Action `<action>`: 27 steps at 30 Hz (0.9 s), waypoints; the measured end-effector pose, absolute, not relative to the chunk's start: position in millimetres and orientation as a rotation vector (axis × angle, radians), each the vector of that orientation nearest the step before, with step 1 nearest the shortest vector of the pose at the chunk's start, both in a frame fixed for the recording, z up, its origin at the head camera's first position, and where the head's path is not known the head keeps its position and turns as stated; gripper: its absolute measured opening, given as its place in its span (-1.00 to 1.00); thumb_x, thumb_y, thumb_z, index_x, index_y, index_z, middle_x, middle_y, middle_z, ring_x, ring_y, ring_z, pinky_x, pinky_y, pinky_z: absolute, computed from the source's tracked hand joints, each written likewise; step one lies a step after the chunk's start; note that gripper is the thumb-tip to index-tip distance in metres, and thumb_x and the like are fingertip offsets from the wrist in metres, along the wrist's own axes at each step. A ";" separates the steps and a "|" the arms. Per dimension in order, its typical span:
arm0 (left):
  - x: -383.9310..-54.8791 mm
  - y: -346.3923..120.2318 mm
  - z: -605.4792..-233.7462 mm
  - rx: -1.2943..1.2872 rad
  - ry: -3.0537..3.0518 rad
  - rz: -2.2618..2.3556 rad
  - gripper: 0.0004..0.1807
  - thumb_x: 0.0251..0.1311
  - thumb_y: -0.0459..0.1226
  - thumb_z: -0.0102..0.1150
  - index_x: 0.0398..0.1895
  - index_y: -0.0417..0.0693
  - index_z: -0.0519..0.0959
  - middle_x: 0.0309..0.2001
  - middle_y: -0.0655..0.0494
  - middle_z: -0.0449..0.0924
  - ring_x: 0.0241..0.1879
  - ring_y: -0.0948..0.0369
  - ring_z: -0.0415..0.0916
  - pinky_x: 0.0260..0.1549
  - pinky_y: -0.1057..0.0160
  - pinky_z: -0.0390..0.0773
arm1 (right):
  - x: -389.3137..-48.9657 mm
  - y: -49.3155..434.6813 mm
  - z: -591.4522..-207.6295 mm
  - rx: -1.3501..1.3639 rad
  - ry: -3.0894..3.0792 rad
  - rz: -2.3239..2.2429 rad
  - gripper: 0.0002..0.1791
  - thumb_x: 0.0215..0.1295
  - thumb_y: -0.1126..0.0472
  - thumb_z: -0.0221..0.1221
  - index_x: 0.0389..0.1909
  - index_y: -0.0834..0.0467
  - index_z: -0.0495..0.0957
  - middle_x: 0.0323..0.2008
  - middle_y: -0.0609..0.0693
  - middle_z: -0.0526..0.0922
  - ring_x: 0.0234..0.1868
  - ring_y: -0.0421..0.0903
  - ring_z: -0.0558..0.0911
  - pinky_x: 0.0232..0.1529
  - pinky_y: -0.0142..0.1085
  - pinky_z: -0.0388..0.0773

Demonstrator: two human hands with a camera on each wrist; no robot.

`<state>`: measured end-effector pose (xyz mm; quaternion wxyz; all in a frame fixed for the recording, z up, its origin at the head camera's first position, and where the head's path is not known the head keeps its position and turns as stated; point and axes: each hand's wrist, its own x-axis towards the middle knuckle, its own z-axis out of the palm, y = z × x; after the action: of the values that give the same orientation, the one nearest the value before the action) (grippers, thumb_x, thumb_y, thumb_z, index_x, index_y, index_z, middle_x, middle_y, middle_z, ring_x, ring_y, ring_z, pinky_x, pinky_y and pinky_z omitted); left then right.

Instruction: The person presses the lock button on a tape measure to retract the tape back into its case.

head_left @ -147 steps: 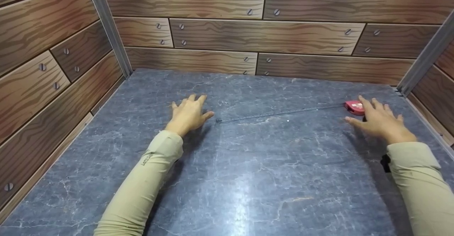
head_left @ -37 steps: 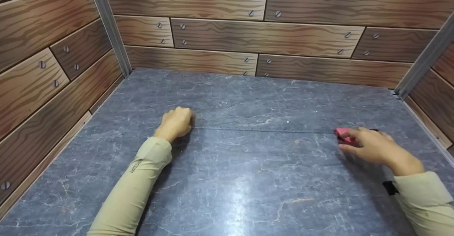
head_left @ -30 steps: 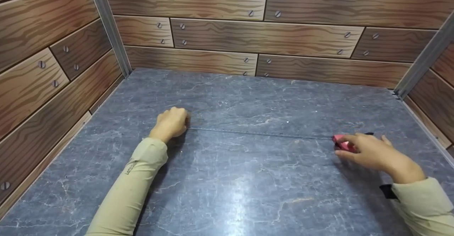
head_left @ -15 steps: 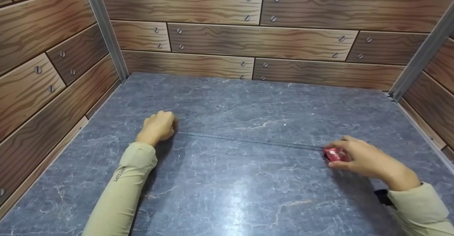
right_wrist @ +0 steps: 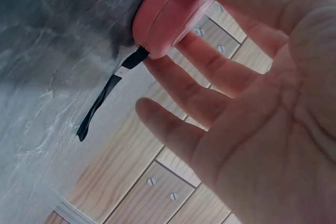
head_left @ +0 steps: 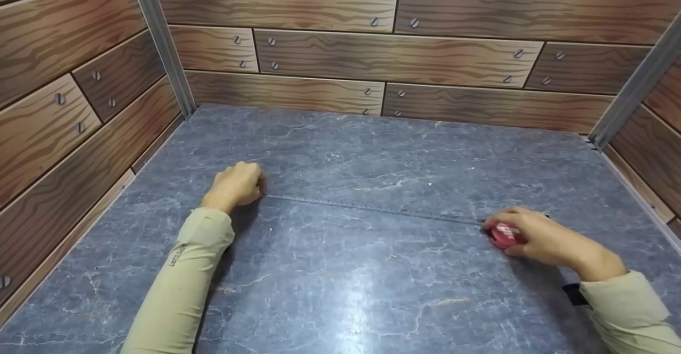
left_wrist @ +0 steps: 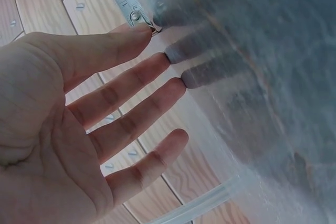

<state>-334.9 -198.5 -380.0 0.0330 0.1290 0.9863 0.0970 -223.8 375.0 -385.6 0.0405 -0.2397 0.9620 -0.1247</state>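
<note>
Reader: How is the left arm posed?

Legend: The left sleeve (head_left: 181,274), pale green with dark lettering, rises from the lower left. The left hand (head_left: 234,186) is held knuckles up at its end. In the left wrist view, thumb and index finger pinch the tip of the blade (head_left: 372,209) beside the metal end hook (left_wrist: 157,27). The other three fingers reach out, loosely spread; the middle and ring fingertips appear to meet the tabletop (head_left: 319,269).

Reader: And the right?

Legend: The right sleeve (head_left: 622,306) enters from the lower right, a black band (head_left: 575,294) showing at its cuff. The right hand (head_left: 553,245) points leftward, nearer the wearer than its counterpart. It grasps the red case (head_left: 507,235) between thumb and fingers, with the little finger extended free. A dark strap (right_wrist: 105,95) trails from the case.

Reader: Where, then, does the tape measure lie?

Legend: It spans the two hands. The case sits within the right grasp, over the right half of the tabletop; the graduated blade runs straight to the left pinch, angled slightly across the surface. Whether the case touches the tabletop cannot be told.
</note>
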 end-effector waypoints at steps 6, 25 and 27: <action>-334.0 -204.1 -373.4 0.400 3.007 0.297 -0.80 0.18 -0.42 0.23 -0.37 0.05 0.77 -0.12 -0.09 0.78 -0.12 -0.15 0.70 -0.11 -0.28 0.66 | -220.9 372.6 -376.7 -0.782 2.913 -0.357 -0.49 0.16 0.23 0.51 0.16 -0.05 0.68 0.13 0.21 0.65 0.12 0.25 0.65 0.05 0.16 0.61; -312.5 -213.7 -328.3 0.461 3.069 0.396 -0.79 0.28 -0.39 0.25 -0.26 0.10 0.80 -0.02 -0.02 0.81 -0.03 -0.10 0.69 -0.05 -0.34 0.62 | -188.7 371.7 -323.4 -0.831 3.103 -0.276 -0.44 0.08 0.25 0.56 0.14 -0.11 0.69 0.05 0.13 0.68 -0.17 -0.14 0.57 -0.22 -0.25 0.50; -309.9 -214.6 -324.3 0.451 3.071 0.401 -0.80 0.30 -0.39 0.27 -0.26 0.11 0.80 0.01 -0.01 0.81 -0.06 -0.08 0.67 -0.07 -0.33 0.61 | -187.0 371.0 -322.0 -0.839 3.120 -0.252 -0.44 0.08 0.26 0.57 0.13 -0.12 0.69 0.06 0.14 0.68 -0.19 -0.15 0.55 -0.23 -0.23 0.49</action>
<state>-309.9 -214.6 -324.3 0.0059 0.1440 0.9812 0.1281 -187.0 371.0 -322.0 -0.0494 -0.2587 0.9616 -0.0776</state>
